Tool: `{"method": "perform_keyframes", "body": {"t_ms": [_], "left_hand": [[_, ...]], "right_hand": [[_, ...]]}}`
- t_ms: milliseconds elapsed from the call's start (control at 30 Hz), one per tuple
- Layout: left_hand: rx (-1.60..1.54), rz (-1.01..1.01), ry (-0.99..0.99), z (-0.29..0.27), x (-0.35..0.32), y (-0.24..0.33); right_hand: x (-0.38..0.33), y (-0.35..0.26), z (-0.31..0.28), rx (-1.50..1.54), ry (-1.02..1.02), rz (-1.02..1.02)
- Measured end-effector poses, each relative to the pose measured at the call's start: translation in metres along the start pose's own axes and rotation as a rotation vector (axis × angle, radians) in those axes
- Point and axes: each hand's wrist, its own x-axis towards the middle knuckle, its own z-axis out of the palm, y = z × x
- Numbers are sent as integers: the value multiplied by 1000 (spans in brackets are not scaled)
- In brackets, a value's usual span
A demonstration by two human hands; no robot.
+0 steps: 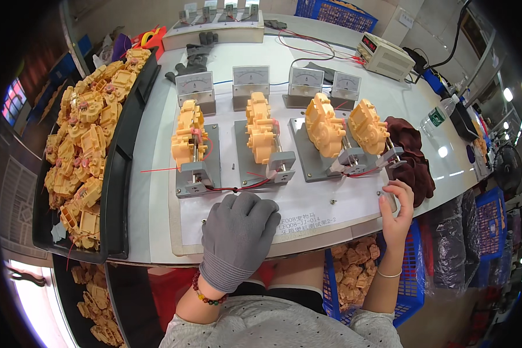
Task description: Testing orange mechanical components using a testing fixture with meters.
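Note:
My left hand, in a grey knitted glove, rests at the front edge of the test board. Its fingers curl down and inward; whatever they close on, if anything, is hidden. My bare right hand is at the board's right front corner, fingers apart and holding nothing. Several yellow plastic gearboxes sit on grey metal fixtures: one at the left, another beside it, and two close together at the right. Behind them stand analog panel meters. Thin red wires run along the fixtures' front.
A black tray heaped with yellow gearboxes stands at left. Dark red cloth lies beside the right fixture; a bottle and power supply are beyond. A blue basket of gearboxes sits below the table edge.

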Motion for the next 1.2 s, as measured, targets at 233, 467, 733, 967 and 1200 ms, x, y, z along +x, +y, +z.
{"method": "perform_keyframes", "body": {"t_ms": [233,467,733,967,1200], "left_hand": [[3,-2,-1,0,0,0],[7,10,15,1,0,0],[-27,-38,-39,-2,2,0],[-23,-42,-60,-3,1,0],[-20,-29,-32,-2,0,-1]], "right_hand": [[-2,-3,2,72,0,52],[-1,-9,3,35,25,20],[2,-7,6,136,-37,93],[5,-6,1,244,-101,153],[-1,-14,4,175,-24,106]]}}
